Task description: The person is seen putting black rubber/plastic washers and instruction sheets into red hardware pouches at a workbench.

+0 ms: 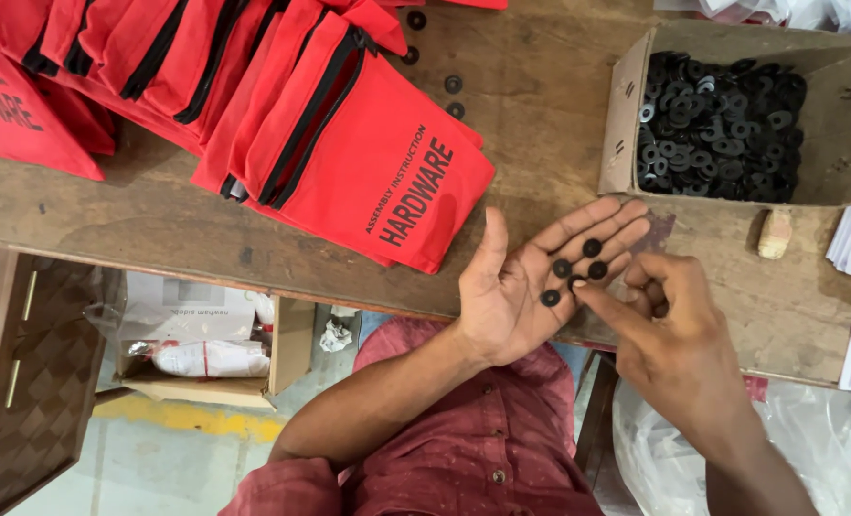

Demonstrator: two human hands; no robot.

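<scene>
While left hand [526,287] lies flat, palm spread under black washers [572,269], right hand [669,320] forefinger touches one; better nudge singly, palm kept level, near cardboard box [626,105]

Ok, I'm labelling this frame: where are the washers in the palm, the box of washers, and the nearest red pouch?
washers [572,268], head view, on a middle washer.
box [626,115], head view, on its left cardboard wall.
red pouch [387,162], head view, on its flat front.
</scene>
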